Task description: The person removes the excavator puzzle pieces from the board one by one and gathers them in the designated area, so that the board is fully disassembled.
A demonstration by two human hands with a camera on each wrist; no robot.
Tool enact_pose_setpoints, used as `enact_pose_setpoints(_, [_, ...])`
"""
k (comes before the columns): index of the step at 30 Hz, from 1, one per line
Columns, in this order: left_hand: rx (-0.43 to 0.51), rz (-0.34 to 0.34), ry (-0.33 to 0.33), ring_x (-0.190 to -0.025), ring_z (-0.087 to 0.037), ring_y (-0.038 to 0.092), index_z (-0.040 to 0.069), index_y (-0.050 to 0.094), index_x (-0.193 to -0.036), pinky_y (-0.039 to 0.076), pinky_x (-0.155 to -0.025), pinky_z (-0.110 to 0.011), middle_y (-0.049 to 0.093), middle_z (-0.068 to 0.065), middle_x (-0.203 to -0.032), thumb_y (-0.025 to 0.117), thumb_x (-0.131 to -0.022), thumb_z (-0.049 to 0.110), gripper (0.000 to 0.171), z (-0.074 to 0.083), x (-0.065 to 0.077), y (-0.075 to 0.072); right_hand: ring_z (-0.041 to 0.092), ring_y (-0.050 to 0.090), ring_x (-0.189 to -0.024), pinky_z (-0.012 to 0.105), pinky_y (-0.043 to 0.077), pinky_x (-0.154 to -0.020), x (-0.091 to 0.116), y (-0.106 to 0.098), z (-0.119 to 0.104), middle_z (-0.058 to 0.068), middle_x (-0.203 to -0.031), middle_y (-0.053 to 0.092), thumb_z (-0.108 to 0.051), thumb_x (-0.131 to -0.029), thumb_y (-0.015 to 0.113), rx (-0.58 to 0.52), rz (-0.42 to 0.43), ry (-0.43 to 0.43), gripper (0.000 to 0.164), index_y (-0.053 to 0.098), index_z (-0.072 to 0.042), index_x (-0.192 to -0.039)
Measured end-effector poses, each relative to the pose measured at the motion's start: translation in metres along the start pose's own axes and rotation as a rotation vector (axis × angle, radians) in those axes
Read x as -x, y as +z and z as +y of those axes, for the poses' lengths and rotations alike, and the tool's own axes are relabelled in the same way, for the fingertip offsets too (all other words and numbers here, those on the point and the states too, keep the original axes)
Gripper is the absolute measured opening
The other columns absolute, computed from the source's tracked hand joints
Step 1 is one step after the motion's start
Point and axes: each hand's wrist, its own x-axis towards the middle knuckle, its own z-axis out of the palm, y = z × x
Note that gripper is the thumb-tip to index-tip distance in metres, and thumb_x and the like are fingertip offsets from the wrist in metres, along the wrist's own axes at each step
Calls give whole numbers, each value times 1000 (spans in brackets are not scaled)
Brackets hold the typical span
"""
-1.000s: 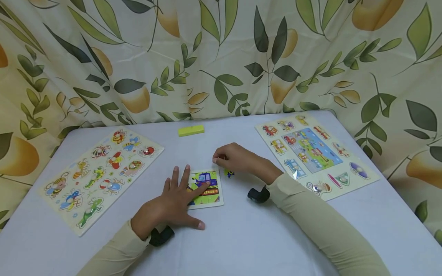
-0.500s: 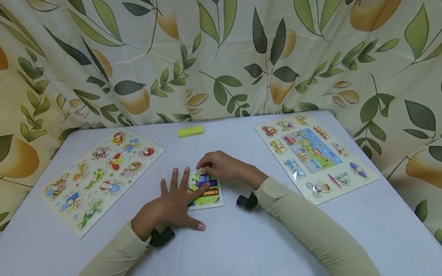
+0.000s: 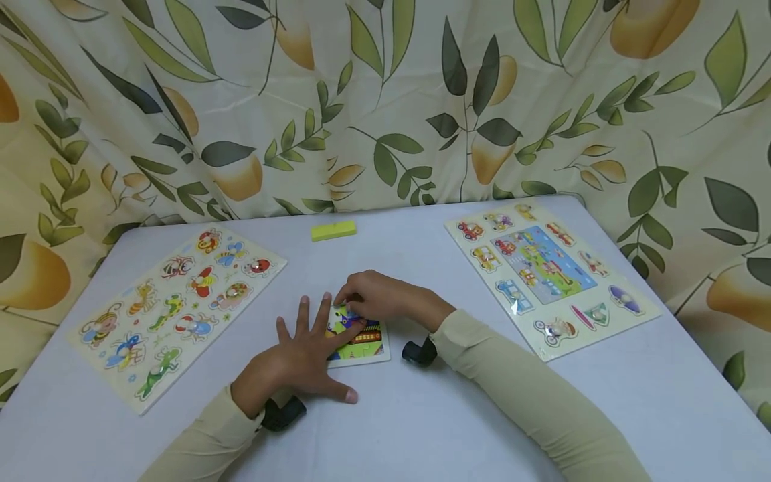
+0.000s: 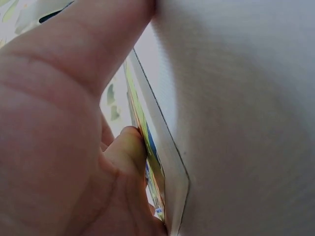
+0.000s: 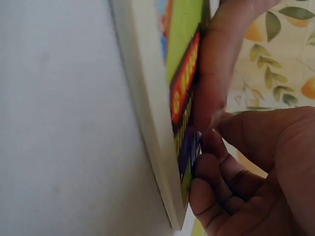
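A small jigsaw puzzle (image 3: 369,348) in a pale frame lies mid-table, its picture green, purple and orange, showing a vehicle. Over its left side spreads my left hand (image 3: 301,358), fingers straight, one fingertip pressing on the picture and the thumb on the cloth. My right hand (image 3: 379,294) bends over the puzzle's top edge with curled fingers. The right wrist view shows its fingertips pinching a small purple puzzle piece (image 5: 193,147) right at the picture's surface. Its outline is mostly hidden by the fingers. In the left wrist view the puzzle's frame (image 4: 170,182) stands edge-on beside the fingers.
To the left lies an insect peg-puzzle board (image 3: 181,314); to the right, a vehicle board (image 3: 524,321) under shiny wrap. A yellow-green block (image 3: 334,230) sits near the back edge. A leaf-print curtain (image 3: 385,100) hangs behind the white-covered table (image 3: 409,428).
My right hand has moved left from beside the puzzle onto its top edge, covering more of the picture. My left hand has stayed in place.
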Motion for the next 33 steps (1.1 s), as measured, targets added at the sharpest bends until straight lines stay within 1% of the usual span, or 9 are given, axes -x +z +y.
enact_pose_setpoints(5, [5,-3,-1,-137,-50,-24,46,20,-153,-1,-95,-80,-24,-14,-158,68,-60,82,111,-2,-1,1,12,54,-84,24,46,-78,-5,2,1,-2,-95,61,-5,-96,58,26,-10,-14,26,70,-9,-119])
enact_pose_setpoints(10, [2,-9,-7,-137,-49,-25,46,18,-153,-1,-95,-80,-25,-13,-158,68,-60,82,111,-2,-1,1,12,54,-82,23,46,-75,-5,3,2,-2,-91,59,-2,-95,58,9,-15,-35,25,72,-7,-115])
enact_pose_setpoints(15, [-1,-7,-6,-138,-49,-23,45,20,-153,-1,-95,-80,-23,-14,-158,69,-60,81,110,-1,0,0,13,53,-80,23,45,-72,-4,2,0,-1,-89,58,0,-94,57,18,-15,-33,26,73,-7,-114])
enact_pose_setpoints(20, [14,-11,-15,-138,-47,-25,47,21,-152,-3,-95,-79,-23,-12,-159,69,-60,81,109,-1,-1,1,14,52,-82,24,45,-75,-5,3,-3,2,-91,57,2,-93,54,58,0,-62,26,73,-7,-108])
enact_pose_setpoints(26, [25,-19,-29,-138,-47,-26,47,23,-152,-4,-94,-80,-22,-12,-159,70,-60,80,108,0,-2,0,13,52,-89,24,45,-81,-7,4,-7,0,-98,54,1,-93,53,90,-5,-37,25,72,-9,-107])
enact_pose_setpoints(33, [42,-32,-11,-138,-45,-26,47,23,-152,-4,-94,-80,-23,-12,-159,70,-63,78,105,1,-1,-3,15,50,-95,27,43,-85,-6,3,-9,-2,-96,59,1,-92,56,211,18,-76,24,73,-11,-105])
